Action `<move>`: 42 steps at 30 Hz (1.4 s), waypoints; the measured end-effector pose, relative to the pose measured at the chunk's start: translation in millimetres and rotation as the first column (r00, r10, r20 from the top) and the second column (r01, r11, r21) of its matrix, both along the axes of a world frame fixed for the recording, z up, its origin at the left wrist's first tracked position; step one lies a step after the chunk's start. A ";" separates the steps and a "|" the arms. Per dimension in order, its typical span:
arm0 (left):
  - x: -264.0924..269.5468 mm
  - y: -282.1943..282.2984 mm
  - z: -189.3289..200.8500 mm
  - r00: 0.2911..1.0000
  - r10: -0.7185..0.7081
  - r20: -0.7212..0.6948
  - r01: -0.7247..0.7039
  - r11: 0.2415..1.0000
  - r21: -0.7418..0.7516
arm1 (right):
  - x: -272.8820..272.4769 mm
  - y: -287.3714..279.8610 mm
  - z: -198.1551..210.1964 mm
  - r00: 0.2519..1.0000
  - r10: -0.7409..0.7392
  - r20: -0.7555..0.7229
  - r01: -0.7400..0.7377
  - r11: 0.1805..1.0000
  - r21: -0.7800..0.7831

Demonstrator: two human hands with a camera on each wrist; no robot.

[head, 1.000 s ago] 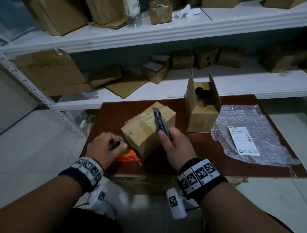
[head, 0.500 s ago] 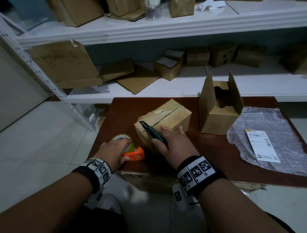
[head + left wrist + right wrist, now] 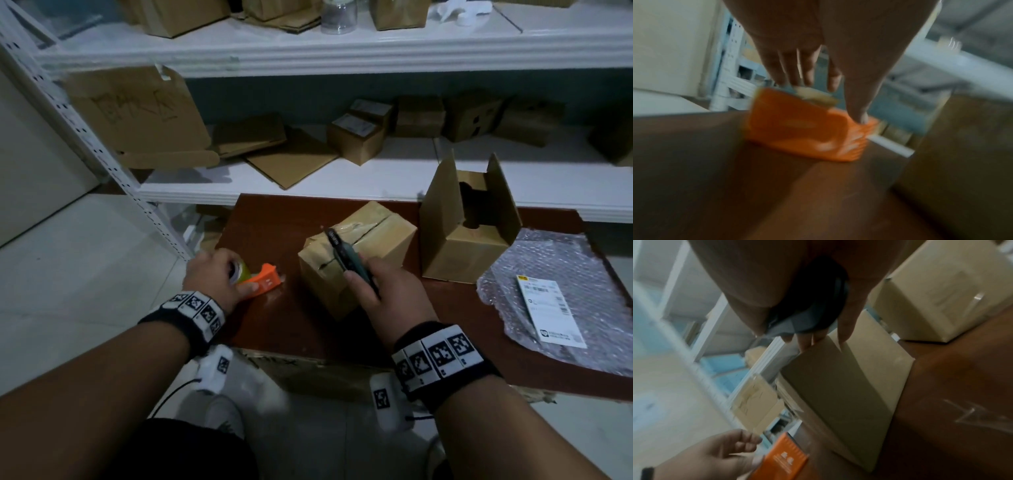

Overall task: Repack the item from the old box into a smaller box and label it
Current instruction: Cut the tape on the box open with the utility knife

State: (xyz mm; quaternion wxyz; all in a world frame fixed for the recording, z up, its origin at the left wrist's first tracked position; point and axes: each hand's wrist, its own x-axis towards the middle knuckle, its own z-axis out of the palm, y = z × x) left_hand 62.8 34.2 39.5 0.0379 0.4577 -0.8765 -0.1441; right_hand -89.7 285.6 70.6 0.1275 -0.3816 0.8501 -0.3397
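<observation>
Fingers (image 3: 356,277) of the right hand (image 3: 394,298) are curled round a dark cutter (image 3: 346,255), whose tip lies across the near top edge of the taped box (image 3: 359,253) in the middle of the brown table (image 3: 274,219). That box is closed, its tape wrinkled over the top seam, so whatever is inside is hidden. Nothing else steadies it: the left hand (image 3: 214,277) is off to its left, gripping an orange tape dispenser (image 3: 262,282) that sits on the table. The main risk, as I judge it, is the box skidding or tipping under the cutter's push, sending the tip off the seam or toward the holding fingers; pressing too deep could also nick the contents. Whether the blade is out cannot be told. To the right stands a smaller box (image 3: 469,240) with flaps up, close enough to be knocked. Beyond it lie bubble wrap (image 3: 555,260) and a label (image 3: 548,311) resting loose on it, which a stray sleeve could sweep off.
</observation>
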 end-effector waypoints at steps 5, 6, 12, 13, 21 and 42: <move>-29.6 33.8 18.8 0.911 -0.165 -0.377 0.202 0.978 0.059 | -8.4 11.4 1.8 0.996 -0.076 0.053 0.082 0.988 -0.134; -34.7 43.1 23.1 0.881 -0.198 -0.429 0.284 0.948 0.147 | -8.7 13.4 2.1 0.993 -0.102 0.055 0.109 0.981 -0.159; -50.6 76.0 22.9 0.844 -0.420 -0.335 0.496 0.848 0.187 | -17.1 24.5 2.2 0.950 -0.243 0.195 0.273 0.951 -0.143; -49.1 79.3 20.9 0.863 -0.389 -0.324 0.459 0.870 0.178 | -17.8 26.0 -0.4 0.940 -0.243 0.241 0.271 0.958 -0.093; -32.7 122.7 21.6 0.895 -0.393 -0.211 0.420 0.901 0.104 | -20.3 39.5 -2.8 0.870 -0.259 0.421 0.310 0.949 -0.056; -67.8 80.3 13.9 0.726 -0.676 -0.129 0.667 0.737 -0.109 | -29.9 74.3 5.3 0.973 -0.140 0.183 0.121 0.986 0.111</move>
